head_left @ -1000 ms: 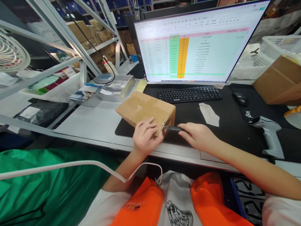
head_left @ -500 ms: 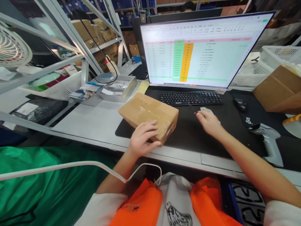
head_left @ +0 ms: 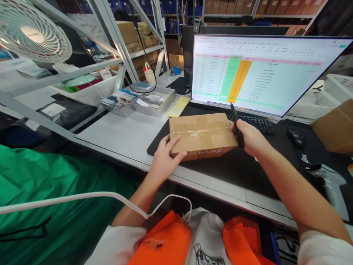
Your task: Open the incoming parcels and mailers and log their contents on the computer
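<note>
A taped brown cardboard box (head_left: 202, 132) rests on the black desk mat (head_left: 234, 165), its long side towards me. My left hand (head_left: 164, 158) grips the left end, fingers over the top edge and thumb along the front face. At the opposite end, my right hand (head_left: 249, 138) is closed around a slim black box cutter (head_left: 236, 125), held upright with its narrow tip pointing up. The cutter is beside the box's right end, where some of my right fingers are hidden behind it.
Behind the box stand a keyboard (head_left: 259, 123) and a monitor (head_left: 259, 73). To the right are a mouse (head_left: 295, 138), a barcode scanner (head_left: 329, 184) and another carton (head_left: 335, 127). Open grey boxes (head_left: 154, 103) and yellow paper (head_left: 178, 106) lie left. A white cable (head_left: 110, 194) crosses in front.
The box has turned and its front face now shows. My left hand has moved from its top to its left end. My right hand has come to the right end, with the box cutter now visible.
</note>
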Available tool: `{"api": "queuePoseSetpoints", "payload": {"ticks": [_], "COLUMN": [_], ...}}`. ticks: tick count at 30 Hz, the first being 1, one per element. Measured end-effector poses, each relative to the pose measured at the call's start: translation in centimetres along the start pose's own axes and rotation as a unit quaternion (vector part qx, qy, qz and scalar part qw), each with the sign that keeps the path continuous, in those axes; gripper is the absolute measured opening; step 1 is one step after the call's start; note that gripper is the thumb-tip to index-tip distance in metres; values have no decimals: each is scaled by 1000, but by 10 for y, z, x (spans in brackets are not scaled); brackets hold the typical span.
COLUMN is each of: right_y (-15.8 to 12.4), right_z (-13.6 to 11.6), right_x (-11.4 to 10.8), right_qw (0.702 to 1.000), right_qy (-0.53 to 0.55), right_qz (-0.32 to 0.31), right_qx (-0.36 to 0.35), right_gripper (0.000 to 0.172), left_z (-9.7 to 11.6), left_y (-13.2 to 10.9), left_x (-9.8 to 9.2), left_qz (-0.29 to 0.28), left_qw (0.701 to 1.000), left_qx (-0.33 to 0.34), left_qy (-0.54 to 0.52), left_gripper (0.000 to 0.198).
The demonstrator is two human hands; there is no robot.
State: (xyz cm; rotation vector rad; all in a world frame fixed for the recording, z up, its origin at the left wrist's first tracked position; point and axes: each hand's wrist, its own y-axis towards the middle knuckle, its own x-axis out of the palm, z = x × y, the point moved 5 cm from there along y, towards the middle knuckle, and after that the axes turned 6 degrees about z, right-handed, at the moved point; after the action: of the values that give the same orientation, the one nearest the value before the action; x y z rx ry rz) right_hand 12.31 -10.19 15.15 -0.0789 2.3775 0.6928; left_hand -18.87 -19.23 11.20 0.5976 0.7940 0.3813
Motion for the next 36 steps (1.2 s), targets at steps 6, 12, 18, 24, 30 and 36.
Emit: {"api": "queuePoseSetpoints", "payload": {"ticks": [6,12,18,24,30,36], "right_y": [17,-1,5,1,-4,-4], "right_z": [-60,-129,-141,-144,-149,-159], "right_x": [-10,56,75,72,71,78], "right_qw": [975,925,887,884,865,843], "right_qy": [-212,-300,-383,-383,-414,-469], "right_qz": [34,-170,-198,-195,-213,-184], "right_qx": [-63,-161,-165,-182,-187,-190], "right_gripper": [42,41,40,42,48,47], "left_z": [38,37,36,34,32,33], "left_y": [1,2,0,1,0,0], "left_x": [-1,5,5,5,8,7], "left_qz": [66,70,88,90,73,77], "left_qw": [975,972,972,973,978,978], "left_qx": [213,224,217,206,190,189], "left_qy": [21,-8,-26,-51,-54,-44], "left_gripper": [19,15,13,13,15,14]}}
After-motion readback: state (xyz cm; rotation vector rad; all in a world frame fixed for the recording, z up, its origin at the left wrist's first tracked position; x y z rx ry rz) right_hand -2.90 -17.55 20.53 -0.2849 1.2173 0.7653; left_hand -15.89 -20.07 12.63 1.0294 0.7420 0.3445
